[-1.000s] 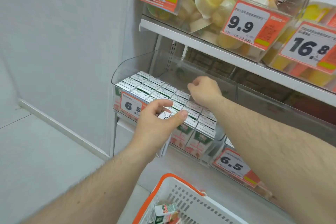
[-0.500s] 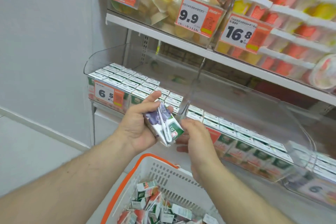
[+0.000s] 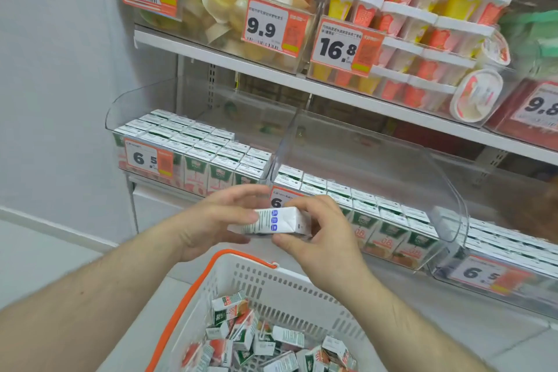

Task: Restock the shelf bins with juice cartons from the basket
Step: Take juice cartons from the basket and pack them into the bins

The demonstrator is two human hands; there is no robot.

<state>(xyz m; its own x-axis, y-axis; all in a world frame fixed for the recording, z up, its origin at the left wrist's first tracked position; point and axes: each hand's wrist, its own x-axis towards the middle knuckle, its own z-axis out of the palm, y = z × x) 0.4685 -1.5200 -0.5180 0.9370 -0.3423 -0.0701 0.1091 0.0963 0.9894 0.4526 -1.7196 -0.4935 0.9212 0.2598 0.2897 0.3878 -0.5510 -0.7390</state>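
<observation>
A small white juice carton (image 3: 279, 221) lies sideways between both my hands, above the basket and in front of the shelf. My left hand (image 3: 211, 217) holds its left end with thumb and fingers. My right hand (image 3: 323, 232) pinches its right end. The white basket with an orange rim (image 3: 193, 296) sits below, holding several loose cartons (image 3: 256, 338). The left clear bin (image 3: 193, 142) is packed with upright cartons. The middle bin (image 3: 377, 190) has rows of cartons at its front and room behind.
A third bin (image 3: 498, 254) of cartons sits at the right with a 6.5 tag. The upper shelf (image 3: 302, 84) carries fruit cups and lidded tubs behind price tags. A white wall (image 3: 54, 84) runs along the left.
The carton has turned from tilted to lying sideways. My right hand has come up from under it to pinch its right end. The view has dropped, showing more of the basket.
</observation>
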